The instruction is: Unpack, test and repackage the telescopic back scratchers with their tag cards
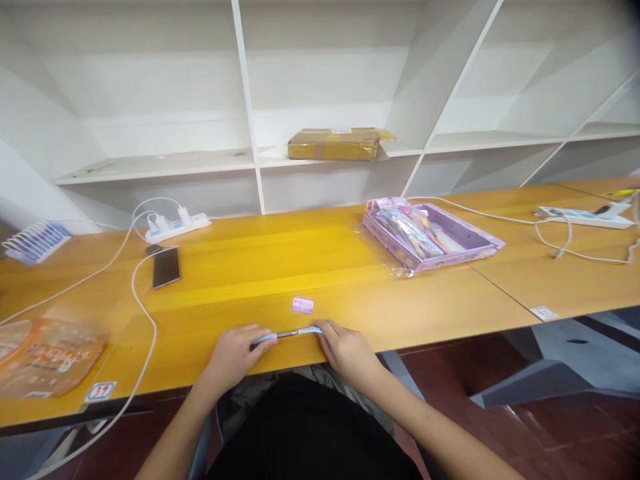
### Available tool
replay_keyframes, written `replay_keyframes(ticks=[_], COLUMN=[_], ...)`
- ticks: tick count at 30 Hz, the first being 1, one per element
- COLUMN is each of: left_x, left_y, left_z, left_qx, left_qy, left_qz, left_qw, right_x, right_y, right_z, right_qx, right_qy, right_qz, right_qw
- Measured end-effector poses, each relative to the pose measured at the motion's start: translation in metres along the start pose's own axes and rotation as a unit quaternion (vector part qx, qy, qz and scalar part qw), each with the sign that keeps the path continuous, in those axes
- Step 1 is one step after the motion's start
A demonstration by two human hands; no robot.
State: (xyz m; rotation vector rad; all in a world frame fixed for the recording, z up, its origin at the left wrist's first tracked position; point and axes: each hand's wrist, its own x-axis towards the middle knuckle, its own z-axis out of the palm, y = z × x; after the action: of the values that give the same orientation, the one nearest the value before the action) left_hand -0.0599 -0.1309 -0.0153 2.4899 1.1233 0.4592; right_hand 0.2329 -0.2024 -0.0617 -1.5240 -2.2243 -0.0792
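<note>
Close to the table's front edge, my two hands hold a slim light-blue pen (pixel 287 334) between them, lying roughly level. My left hand (pixel 239 353) pinches its plain blue end. At the other end, the fingers of my right hand (pixel 347 350) close on a blue patterned part. A thin, darker metallic length shows between the two blue parts; whether they are joined cannot be made out. Just beyond the pen lies a small pink-purple printed card (pixel 303 305), touched by neither hand.
A purple tray (pixel 480 250) with wrapped pens (pixel 410 230) stands right of centre. On the left are a phone (pixel 166 267), a power strip (pixel 179 227), a looping white cable (pixel 153 327) and an orange plastic bag (pixel 60 360). A cardboard box (pixel 334 145) rests on the shelf.
</note>
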Motion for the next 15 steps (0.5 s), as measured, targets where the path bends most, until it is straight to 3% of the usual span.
replay_keyframes(ticks=[8,15], left_x=[-0.001,-0.001], left_y=[-0.001,-0.001], left_z=[0.000,0.001], left_qx=[0.007,0.058], left_qy=[-0.033,-0.058], left_qz=[-0.006,-0.024], left_qw=[0.999,0.996], right_x=[0.005,0.003], right_y=[0.012,0.014], right_z=[-0.015,-0.020], right_qx=[0.099,0.082], right_qy=[-0.024,-0.041], right_qz=[0.009,-0.002], right_qw=[0.995,0.996])
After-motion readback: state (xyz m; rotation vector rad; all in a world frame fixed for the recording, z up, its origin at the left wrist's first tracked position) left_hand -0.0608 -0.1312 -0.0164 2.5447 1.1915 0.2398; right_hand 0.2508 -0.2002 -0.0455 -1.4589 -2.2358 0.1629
